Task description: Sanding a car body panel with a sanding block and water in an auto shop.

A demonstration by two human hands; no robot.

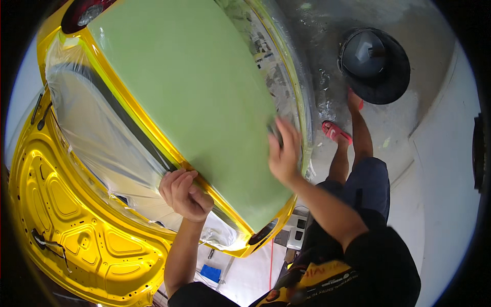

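Note:
A broad pale green panel (189, 87), dull and smooth-looking, covers a yellow car body between its yellow edges. My right hand (286, 151) is over the panel's right part, its fingers bent round a small dark pad (275, 132) against the green surface. Motion smears the fingertips, and most of the pad is hidden. My left hand (185, 194) is closed at the panel's lower-left side, fingers curled by the yellow edge strip (163, 146). Whatever those fingers hold, if anything, is hidden.
Clear masking film (110, 133) drapes the opening beside the strip. A raised yellow lid (82, 235) shows its ribbed inside at lower left. Paper masking (263, 51) lines the panel's far side. A black round tub (394, 77) stands on the wet floor near my sandalled feet.

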